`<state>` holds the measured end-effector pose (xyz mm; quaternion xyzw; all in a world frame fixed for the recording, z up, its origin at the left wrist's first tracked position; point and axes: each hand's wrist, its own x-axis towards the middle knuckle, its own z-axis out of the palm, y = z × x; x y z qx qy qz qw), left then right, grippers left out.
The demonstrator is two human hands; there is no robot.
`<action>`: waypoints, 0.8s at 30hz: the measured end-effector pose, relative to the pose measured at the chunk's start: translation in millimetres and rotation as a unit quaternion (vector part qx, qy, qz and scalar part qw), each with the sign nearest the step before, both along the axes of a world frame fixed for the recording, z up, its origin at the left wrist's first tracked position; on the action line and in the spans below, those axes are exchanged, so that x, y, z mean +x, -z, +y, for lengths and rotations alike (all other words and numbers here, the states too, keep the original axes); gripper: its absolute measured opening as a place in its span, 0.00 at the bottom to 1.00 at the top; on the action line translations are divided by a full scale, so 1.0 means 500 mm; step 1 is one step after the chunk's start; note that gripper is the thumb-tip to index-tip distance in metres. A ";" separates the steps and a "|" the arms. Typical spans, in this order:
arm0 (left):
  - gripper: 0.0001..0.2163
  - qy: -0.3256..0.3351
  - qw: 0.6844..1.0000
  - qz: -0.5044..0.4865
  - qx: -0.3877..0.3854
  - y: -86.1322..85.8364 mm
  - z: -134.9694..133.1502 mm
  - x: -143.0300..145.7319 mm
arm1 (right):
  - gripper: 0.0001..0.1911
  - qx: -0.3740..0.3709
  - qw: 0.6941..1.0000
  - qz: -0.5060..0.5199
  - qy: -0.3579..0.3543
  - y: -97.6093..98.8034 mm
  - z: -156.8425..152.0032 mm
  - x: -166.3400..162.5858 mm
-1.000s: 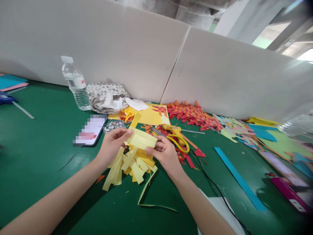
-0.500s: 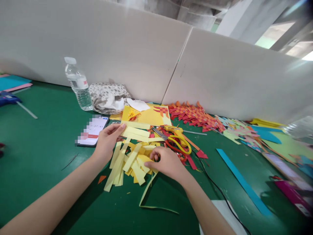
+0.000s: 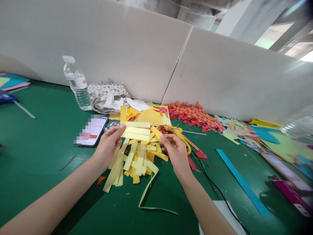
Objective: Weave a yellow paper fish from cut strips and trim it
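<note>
My left hand (image 3: 107,143) pinches several pale yellow paper strips (image 3: 136,132) at their left ends. They lie side by side across the view, and a deeper yellow strip (image 3: 123,113) stands up at their left end. Between the thumb and fingers of my right hand (image 3: 174,150) is another yellow paper strip (image 3: 156,132), slanting up to the left near the held strips' right ends. Beneath both hands spreads a heap of loose yellow strips (image 3: 140,160). A yellow glue gun (image 3: 176,130) lies just beyond my right hand, which partly hides the yellow-handled scissors (image 3: 188,147).
A water bottle (image 3: 77,85), a phone (image 3: 94,130) and a patterned cloth pouch (image 3: 107,89) sit at the back left. Red-orange woven paper pieces (image 3: 193,114) line the partition. On the right lie a blue strip (image 3: 241,179) and a black cable (image 3: 212,182).
My right hand has risen from the heap and moved right, now with a yellow strip in its fingers. The upright yellow strip now shows above my left hand.
</note>
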<state>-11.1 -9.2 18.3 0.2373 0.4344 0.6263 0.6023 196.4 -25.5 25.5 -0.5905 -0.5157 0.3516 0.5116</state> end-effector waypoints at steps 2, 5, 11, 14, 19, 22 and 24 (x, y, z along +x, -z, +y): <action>0.11 0.006 1.000 -0.007 -0.005 0.001 -0.002 0.001 | 0.16 -0.022 0.997 0.075 -0.013 0.000 -0.001 -0.005; 0.10 0.008 1.000 0.000 -0.007 0.006 -0.002 0.002 | 0.18 -0.032 0.989 0.144 -0.015 -0.003 -0.002 -0.009; 0.10 0.027 0.998 0.057 0.016 0.012 -0.010 0.012 | 0.09 0.068 0.977 0.199 0.038 -0.002 -0.007 -0.012; 0.10 0.051 0.990 0.124 0.037 0.010 -0.022 0.023 | 0.11 0.081 0.981 0.177 0.020 -0.003 -0.012 -0.017; 0.09 0.126 0.966 0.216 0.070 0.009 -0.037 0.040 | 0.20 0.023 0.996 -0.001 -0.090 -0.013 -0.026 -0.028; 0.10 0.146 0.959 0.230 0.073 0.011 -0.042 0.046 | 0.18 -0.007 0.984 -0.106 -0.140 -0.012 -0.031 -0.029; 0.09 0.153 0.958 0.231 0.074 0.011 -0.043 0.048 | 0.16 -0.034 0.977 -0.130 -0.167 -0.010 -0.033 -0.027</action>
